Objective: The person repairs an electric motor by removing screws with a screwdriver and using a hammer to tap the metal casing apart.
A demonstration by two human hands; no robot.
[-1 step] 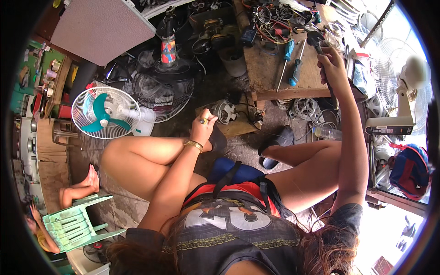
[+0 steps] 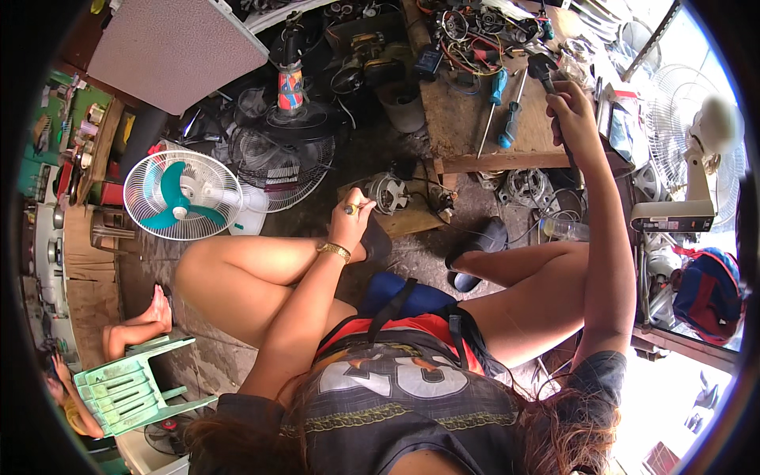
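Note:
Raised at the right over the wooden workbench's edge, my right hand [image 2: 571, 119] is closed round the handle of a hammer [image 2: 542, 66] with a black head. My left hand [image 2: 348, 220], wearing a ring and a gold bracelet, is closed low down near my leg. Its fingertips are pinched beside an open fan motor [image 2: 390, 195]; what they hold is too small to make out. That motor lies on a wooden board [image 2: 416, 223] on the floor, with wires trailing off to its right.
Two blue-handled screwdrivers [image 2: 509, 131] lie on the workbench [image 2: 455, 119], near wires and motor parts. A fan with teal blades [image 2: 180, 202] stands at the left. A white fan [image 2: 701, 158] is at the right. A person's legs [image 2: 138, 324] show beside a green plastic stool [image 2: 127, 388].

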